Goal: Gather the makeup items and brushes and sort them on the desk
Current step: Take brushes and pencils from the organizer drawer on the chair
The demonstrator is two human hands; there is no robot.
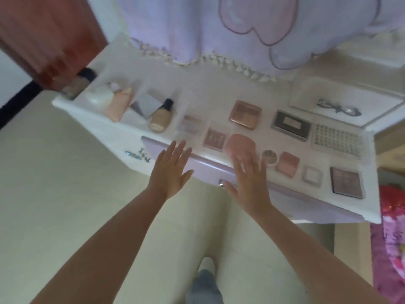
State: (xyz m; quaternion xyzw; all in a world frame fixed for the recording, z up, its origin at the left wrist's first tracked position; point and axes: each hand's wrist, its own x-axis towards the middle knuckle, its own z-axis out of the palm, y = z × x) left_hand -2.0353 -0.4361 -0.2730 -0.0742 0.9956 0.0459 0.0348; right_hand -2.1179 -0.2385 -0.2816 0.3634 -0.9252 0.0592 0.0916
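Several makeup items lie spread on the white desk (122,130). At the left are a white bottle (99,98), a peach tube (118,105) and a foundation bottle (161,118) with a dark cap. Compacts and palettes fill the middle and right: a rose-gold compact (245,114), a pink round puff (240,145), a silver-framed palette (291,125), a studded case (336,139) and a dark eyeshadow palette (347,183). My left hand (169,172) and my right hand (249,183) hover with straight spread fingers over the desk's front edge, holding nothing. My right fingertips overlap the puff's lower edge.
A lilac drawer front (206,170) with a metal knob (221,183) runs under the desk's front edge. A lilac fringed cloth (219,29) hangs at the back. A white tray with a silver bow (338,110) sits back right. Pink fabric (392,238) lies right, tiled floor below.
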